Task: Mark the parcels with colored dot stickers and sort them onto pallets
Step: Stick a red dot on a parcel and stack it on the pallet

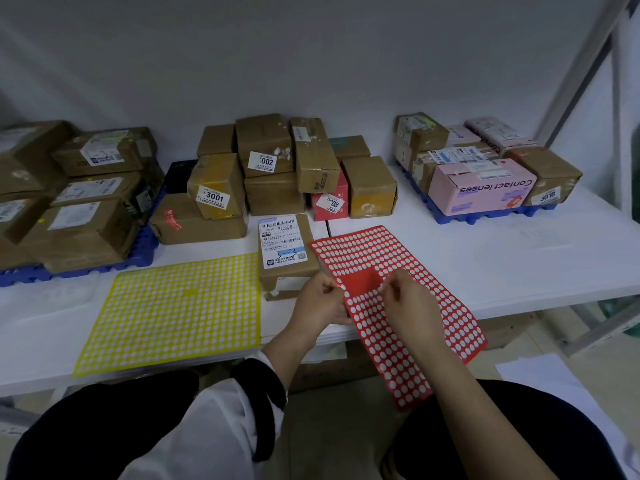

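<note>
A red sticker sheet (pixel 391 251) covered in white dots hangs over the table's front edge. My left hand (pixel 320 301) pinches its left edge. My right hand (pixel 408 303) pinches at the sheet beside a bare red patch where dots are gone. Just behind my left hand lies a brown parcel (pixel 287 268) with a white shipping label on top. A yellow sticker sheet (pixel 173 313) lies flat to the left. Whether a dot is between my right fingertips I cannot tell.
A pile of brown parcels (pixel 266 168) stands mid-table at the back. A blue pallet (pixel 86 265) at left carries several boxes; another blue pallet (pixel 485 213) at right holds pink and brown boxes. A metal shelf post (pixel 571 98) slants at the right.
</note>
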